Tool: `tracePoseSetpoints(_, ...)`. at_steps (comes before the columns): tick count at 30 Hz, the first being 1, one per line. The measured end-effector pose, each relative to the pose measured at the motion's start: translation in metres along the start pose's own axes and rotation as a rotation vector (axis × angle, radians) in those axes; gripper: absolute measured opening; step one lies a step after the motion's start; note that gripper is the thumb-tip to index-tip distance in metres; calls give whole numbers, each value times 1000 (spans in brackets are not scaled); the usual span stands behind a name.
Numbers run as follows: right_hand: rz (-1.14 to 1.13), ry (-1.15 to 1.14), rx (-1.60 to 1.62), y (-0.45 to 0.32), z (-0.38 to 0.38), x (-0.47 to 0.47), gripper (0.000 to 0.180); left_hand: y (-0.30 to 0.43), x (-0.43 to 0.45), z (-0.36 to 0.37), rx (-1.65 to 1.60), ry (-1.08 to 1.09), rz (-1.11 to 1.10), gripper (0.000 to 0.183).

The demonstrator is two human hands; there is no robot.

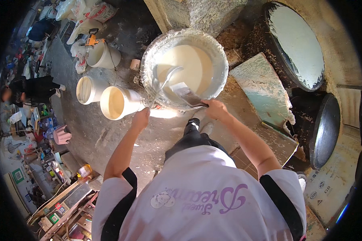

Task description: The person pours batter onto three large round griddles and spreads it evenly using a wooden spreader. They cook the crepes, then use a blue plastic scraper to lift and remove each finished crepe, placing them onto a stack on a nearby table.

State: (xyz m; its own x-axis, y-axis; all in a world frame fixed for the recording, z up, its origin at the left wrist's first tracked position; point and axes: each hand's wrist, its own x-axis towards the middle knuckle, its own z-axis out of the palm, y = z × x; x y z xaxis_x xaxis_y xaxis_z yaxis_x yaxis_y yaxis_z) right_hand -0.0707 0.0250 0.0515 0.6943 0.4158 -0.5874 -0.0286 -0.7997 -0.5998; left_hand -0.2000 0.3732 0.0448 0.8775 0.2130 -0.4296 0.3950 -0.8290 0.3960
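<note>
A large round tub [219, 64] with a crusted rim stands before me, holding a cream-coloured liquid [196, 63]. My left hand [141, 118] is closed around the long thin handle of a ladle [172, 72], whose head lies over the liquid. In my right hand [216, 109] is a wide flat scraper [185, 92], its blade reaching over the tub's near side. Pale smears coat the blade's end. The ladle and scraper heads are close together but appear apart. Whether either touches the liquid cannot be told.
Left of the tub stand two white buckets [132, 102] [98, 90], the nearer with cream-coloured contents. An orange power tool [92, 40] rests at another bucket [110, 57]. A pink stool [62, 134] and a person [33, 87] are farther left. Large black round dishes [325, 132] and a worn board [261, 87] lie right.
</note>
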Motion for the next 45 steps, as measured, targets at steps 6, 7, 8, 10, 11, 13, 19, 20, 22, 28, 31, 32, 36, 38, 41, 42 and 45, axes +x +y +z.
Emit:
tracePoseSetpoints(6, 94, -67, -502, -5, -77, -27, 26, 36, -14, 8, -572, -507, -291, 25)
tracePoseSetpoints(7, 147, -29, -536, -1, -85, -28, 28, 41, -19, 4, -607, -545, -330, 25)
tracePoseSetpoints(8, 213, 6, -581, 3, -92, -29, 30, 45, -25, -1, -641, -583, -368, 25)
tracePoseSetpoints(10, 214, 155, -544, 16, -103, -33, 38, 49, -33, -14, -751, -674, -455, 25)
tracePoseSetpoints(11, 221, 228, -531, 23, -106, -37, 43, 47, -37, -24, -827, -727, -505, 25)
tracePoseSetpoints(13, 266, 243, -421, 38, -111, -43, 56, 44, -46, -36, -958, -821, -538, 26)
tracePoseSetpoints(19, 210, 354, 13, 86, -117, -59, 60, 79, -26, -55, -1029, -968, -402, 28)
tracePoseSetpoints(20, 221, 358, 100, 96, -119, -61, 60, 93, -16, -62, -1016, -962, -372, 29)
tracePoseSetpoints(22, 224, 378, 264, 118, -127, -67, 63, 126, 5, -75, -937, -895, -324, 30)
tracePoseSetpoints(28, 222, 482, 596, 191, -174, -118, 66, 268, 70, -113, -597, -928, -139, 29)
tracePoseSetpoints(31, 175, 576, 721, 226, -204, -177, 65, 364, 83, -102, -508, -979, -122, 29)
tracePoseSetpoints(32, 156, 597, 804, 240, -214, -203, 62, 399, 83, -91, -516, -1022, -125, 28)
tracePoseSetpoints(36, 145, 642, 1134, 323, -236, -321, 61, 543, 68, -25, -517, -1220, -27, 29)
tracePoseSetpoints(38, 86, 784, 1229, 384, -229, -382, 57, 616, 53, 23, -576, -1420, 41, 30)
tracePoseSetpoints(41, 100, 1065, 1257, 485, -204, -466, 54, 719, 23, 110, -538, -1521, 145, 29)
tracePoseSetpoints(42, 240, 1236, 1072, 516, -197, -488, 56, 753, 12, 142, -481, -1524, 221, 25)
tracePoseSetpoints(45, 906, 1418, 314, 577, -187, -533, 60, 837, -22, 236, -255, -1328, 563, 17)
